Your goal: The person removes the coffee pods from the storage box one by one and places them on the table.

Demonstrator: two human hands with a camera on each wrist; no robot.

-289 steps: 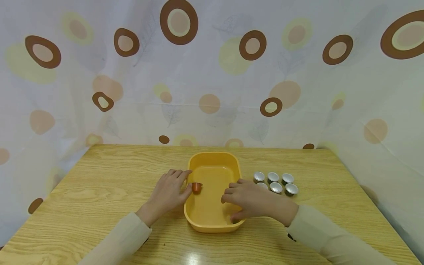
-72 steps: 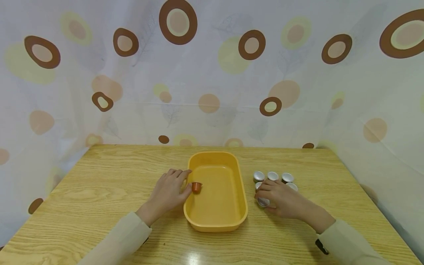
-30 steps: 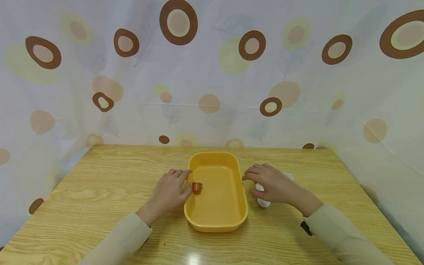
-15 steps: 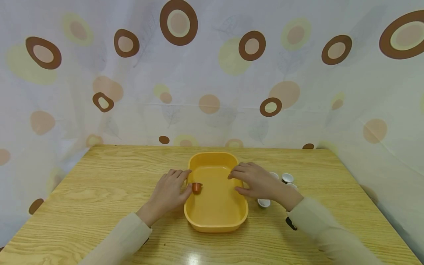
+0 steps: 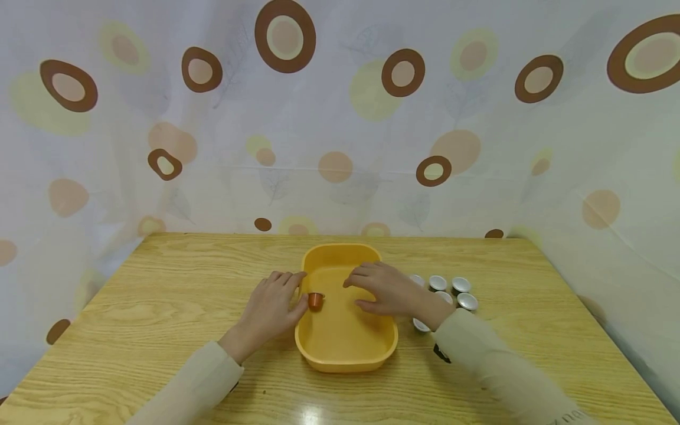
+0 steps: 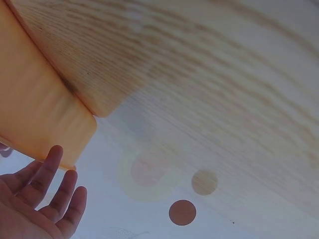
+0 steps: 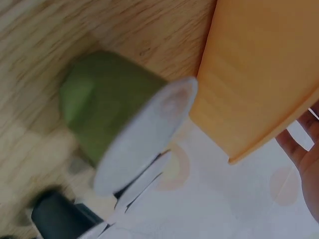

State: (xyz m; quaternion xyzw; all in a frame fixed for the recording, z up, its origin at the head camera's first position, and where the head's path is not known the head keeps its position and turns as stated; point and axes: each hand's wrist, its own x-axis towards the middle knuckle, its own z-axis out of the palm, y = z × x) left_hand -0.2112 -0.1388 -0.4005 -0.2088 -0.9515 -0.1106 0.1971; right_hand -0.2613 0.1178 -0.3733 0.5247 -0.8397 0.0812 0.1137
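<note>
A yellow plastic bin stands on the table with one orange coffee capsule against its left wall. My left hand rests at the bin's left rim beside that capsule, fingers loosely extended; in the left wrist view its fingers spread along the outer wall. My right hand hovers over the bin's right half, fingers relaxed and a gap between thumb and fingers, with nothing visible in it. Right of the bin, coffee capsules with silvery lids stand lid up in rows, partly hidden by my right arm.
In the right wrist view, a green capsule looms close to the camera, and a dark capsule is behind it. The wooden table reaches back to a patterned curtain.
A capsule my right hand held at the front of the group now stands on the table. That hand has let go and moved left over the bin; my left hand has stayed still.
</note>
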